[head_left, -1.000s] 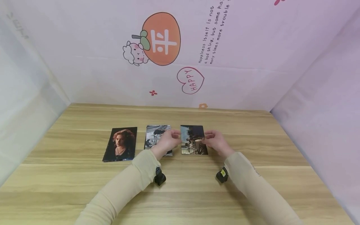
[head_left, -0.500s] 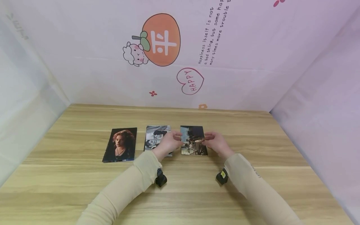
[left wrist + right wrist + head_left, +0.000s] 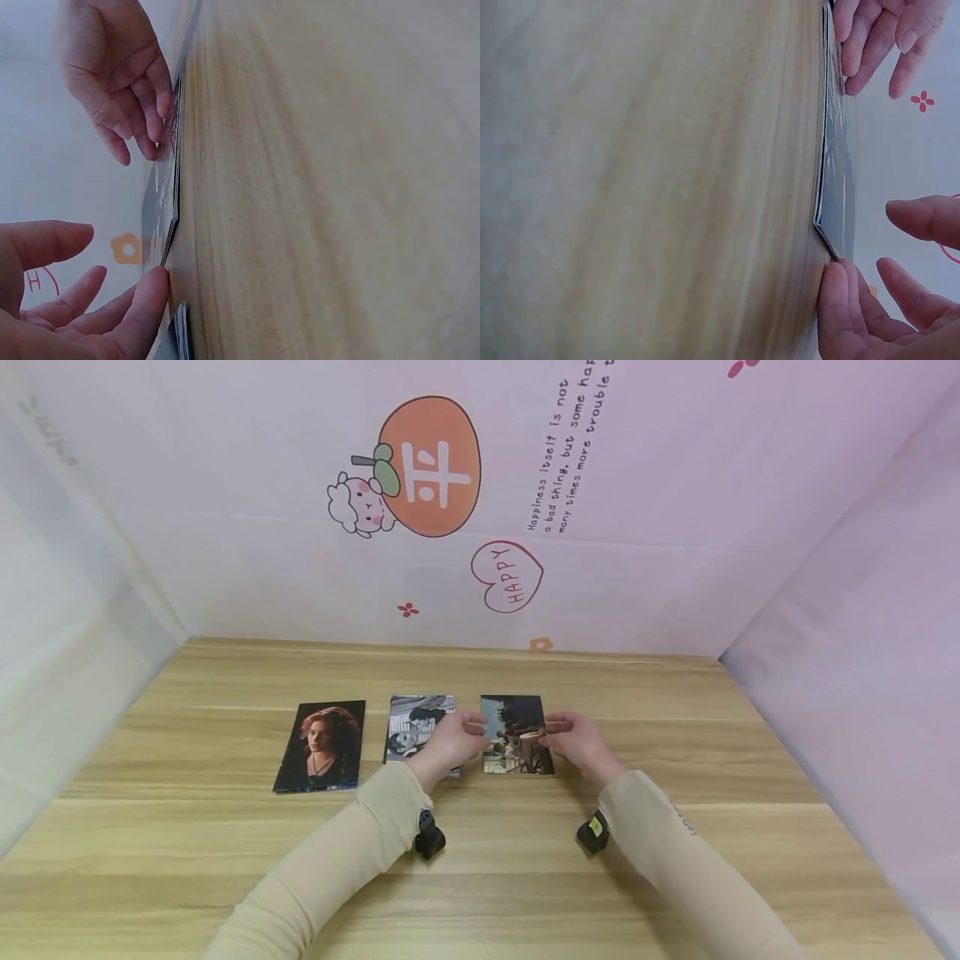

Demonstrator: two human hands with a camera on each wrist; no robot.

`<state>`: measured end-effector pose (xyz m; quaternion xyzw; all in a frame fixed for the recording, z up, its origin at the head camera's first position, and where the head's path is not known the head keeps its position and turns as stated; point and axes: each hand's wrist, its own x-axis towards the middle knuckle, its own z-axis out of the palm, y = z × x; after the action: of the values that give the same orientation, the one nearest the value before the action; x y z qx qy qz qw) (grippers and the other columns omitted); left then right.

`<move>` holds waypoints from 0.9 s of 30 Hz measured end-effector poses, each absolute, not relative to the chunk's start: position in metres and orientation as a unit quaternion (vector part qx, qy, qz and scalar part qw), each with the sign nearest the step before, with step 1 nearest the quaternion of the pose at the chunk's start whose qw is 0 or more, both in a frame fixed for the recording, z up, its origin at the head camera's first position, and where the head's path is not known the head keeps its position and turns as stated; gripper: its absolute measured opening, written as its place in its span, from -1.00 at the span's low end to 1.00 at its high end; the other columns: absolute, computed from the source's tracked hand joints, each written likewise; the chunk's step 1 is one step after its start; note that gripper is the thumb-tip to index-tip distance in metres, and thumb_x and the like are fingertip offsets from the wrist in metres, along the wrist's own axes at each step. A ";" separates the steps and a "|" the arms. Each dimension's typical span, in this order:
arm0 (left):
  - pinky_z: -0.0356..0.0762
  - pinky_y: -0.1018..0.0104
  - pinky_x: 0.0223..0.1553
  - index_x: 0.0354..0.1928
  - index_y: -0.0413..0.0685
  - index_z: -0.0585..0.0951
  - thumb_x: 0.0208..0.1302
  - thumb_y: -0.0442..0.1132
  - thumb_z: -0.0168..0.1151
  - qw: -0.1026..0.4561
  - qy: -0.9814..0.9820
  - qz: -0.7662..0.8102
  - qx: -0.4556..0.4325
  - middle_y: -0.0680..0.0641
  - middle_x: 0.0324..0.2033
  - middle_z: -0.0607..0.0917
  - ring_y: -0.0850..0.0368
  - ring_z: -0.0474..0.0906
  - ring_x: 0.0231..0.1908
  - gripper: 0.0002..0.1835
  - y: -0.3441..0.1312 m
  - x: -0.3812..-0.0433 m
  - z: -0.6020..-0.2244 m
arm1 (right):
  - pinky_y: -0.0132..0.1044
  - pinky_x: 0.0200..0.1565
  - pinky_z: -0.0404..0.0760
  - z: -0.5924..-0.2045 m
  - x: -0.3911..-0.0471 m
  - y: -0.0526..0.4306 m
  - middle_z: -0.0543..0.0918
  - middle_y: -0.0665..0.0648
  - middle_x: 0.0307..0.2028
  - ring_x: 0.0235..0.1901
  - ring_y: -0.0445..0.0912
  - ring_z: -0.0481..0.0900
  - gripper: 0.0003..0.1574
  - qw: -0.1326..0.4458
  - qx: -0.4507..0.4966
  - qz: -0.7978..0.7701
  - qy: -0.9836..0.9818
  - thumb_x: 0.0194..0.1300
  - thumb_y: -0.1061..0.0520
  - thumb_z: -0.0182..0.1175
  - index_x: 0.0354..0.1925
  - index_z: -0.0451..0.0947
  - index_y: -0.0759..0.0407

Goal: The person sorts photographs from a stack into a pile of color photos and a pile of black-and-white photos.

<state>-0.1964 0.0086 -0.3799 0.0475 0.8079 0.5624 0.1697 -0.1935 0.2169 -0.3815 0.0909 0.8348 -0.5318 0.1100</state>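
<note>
The right-hand stack of photo cards (image 3: 513, 739), a scene with dark figures on top, lies flat on the wooden table between my two hands. My left hand (image 3: 450, 742) has its fingertips at the stack's left edge, and its forearm side covers part of the middle photo stack (image 3: 405, 735), a black-and-white picture. On the opposite edge, my right hand (image 3: 579, 745) holds its fingertips against the cards. Both wrist views show fingers (image 3: 146, 300) loosely extended, thumbs raised clear of the cards (image 3: 838, 172). Several layers show along the stack's edge.
Farther left lies another photo stack (image 3: 322, 747), topped by a portrait with reddish hair. Behind the wooden table (image 3: 510, 893) rises a white printed backdrop (image 3: 637, 585), with side curtains at left and right. Small black cameras (image 3: 430, 837) sit at both wrists.
My left hand has shifted very slightly to the right, closer against the stack's edge. The right hand and all the photo stacks stay where they were.
</note>
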 end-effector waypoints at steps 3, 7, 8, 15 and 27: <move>0.59 0.14 0.00 0.16 -0.25 0.47 0.25 -0.35 0.17 0.167 0.811 0.558 0.048 -0.28 0.10 0.55 -0.14 0.54 0.05 -0.58 0.009 -0.196 -0.380 | -0.09 0.16 0.52 -0.382 -0.193 0.216 0.39 0.44 0.21 0.14 0.20 0.46 -0.37 0.106 0.095 -0.534 0.834 0.25 0.35 0.11 0.28 0.24 0.41; 0.61 0.18 -0.03 0.15 -0.25 0.48 0.23 -0.34 0.19 0.169 0.813 0.555 0.050 -0.27 0.09 0.56 -0.12 0.55 0.03 -0.58 0.009 -0.196 -0.382 | -0.09 0.15 0.53 -0.383 -0.193 0.216 0.44 0.44 0.17 0.12 0.17 0.50 -0.40 0.099 0.093 -0.538 0.832 0.27 0.34 0.09 0.26 0.26 0.42; 0.61 0.19 -0.04 0.15 -0.24 0.48 0.23 -0.34 0.20 0.169 0.813 0.555 0.050 -0.27 0.09 0.56 -0.12 0.55 0.03 -0.57 0.010 -0.196 -0.383 | -0.10 0.14 0.53 -0.383 -0.194 0.215 0.45 0.44 0.16 0.11 0.16 0.50 -0.41 0.096 0.093 -0.539 0.831 0.27 0.34 0.09 0.26 0.26 0.42; 0.60 0.19 -0.01 0.16 -0.23 0.47 0.25 -0.34 0.19 0.170 0.811 0.558 0.048 -0.26 0.11 0.55 -0.11 0.53 0.06 -0.58 0.011 -0.197 -0.385 | -0.11 0.14 0.54 -0.381 -0.193 0.214 0.43 0.44 0.16 0.09 0.15 0.50 -0.43 0.082 0.096 -0.548 0.827 0.25 0.36 0.10 0.22 0.29 0.44; 0.60 0.19 -0.01 0.17 -0.25 0.46 0.25 -0.35 0.18 0.175 0.805 0.565 0.048 -0.27 0.12 0.54 -0.12 0.54 0.05 -0.57 0.011 -0.198 -0.385 | -0.16 0.13 0.55 -0.376 -0.194 0.215 0.41 0.41 0.16 0.10 0.15 0.48 -0.50 0.066 0.118 -0.565 0.814 0.29 0.34 0.08 0.19 0.32 0.43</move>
<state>-0.1976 0.0106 -0.3848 0.0476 0.8046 0.5654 0.1751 -0.1944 0.2154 -0.3755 0.1181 0.8138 -0.5651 0.0663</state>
